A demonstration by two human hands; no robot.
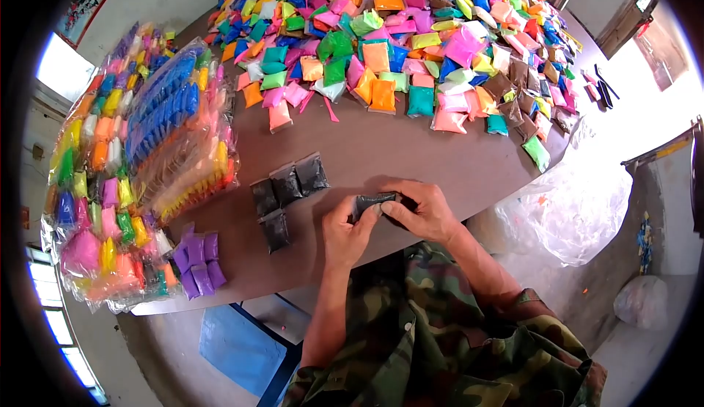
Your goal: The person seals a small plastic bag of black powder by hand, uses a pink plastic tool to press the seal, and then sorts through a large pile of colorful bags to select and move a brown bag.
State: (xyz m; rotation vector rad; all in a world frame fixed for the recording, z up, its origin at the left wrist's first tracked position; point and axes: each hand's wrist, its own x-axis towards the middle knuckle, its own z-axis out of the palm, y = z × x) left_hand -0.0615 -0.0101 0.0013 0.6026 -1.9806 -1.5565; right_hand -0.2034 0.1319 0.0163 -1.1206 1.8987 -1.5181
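A small black packet is held between both hands above the near edge of the table. My left hand grips its left end, thumb on top. My right hand pinches its right end, with the thumb pressed on the packet and the fingers curled behind. To the left of my hands, several black packets in clear film lie together on the tabletop. Farther left, near the front edge, sits a small group of purple packets.
A big heap of colourful packets covers the far side of the brown table. Clear bags of sorted packets are stacked at the left. A clear plastic bag hangs at the right edge. A blue stool stands below.
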